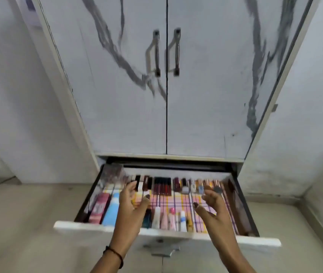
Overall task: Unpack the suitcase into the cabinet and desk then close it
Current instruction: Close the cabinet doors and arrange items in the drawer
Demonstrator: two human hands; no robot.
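2 hands hover over the open drawer [68,226] of the cabinet [117,95], fingers spread and loosely bent, holding nothing. The suitcase is not in view.

From the left, a pink box [99,207] and a blue tube [112,209] lie by the drawer's left wall. The left hand [133,201] hangs just right of them over the checked liner [178,201]. Lipsticks [162,186] run along the back and small tubes [164,217] along the front. The right hand [211,203] hangs over bare liner near the right end.

The step looks like settling the drawer's contents. Nudge pieces lightly with straight fingers so neither row topples. Lift both hands clear before pushing the front in by its handle [161,251].
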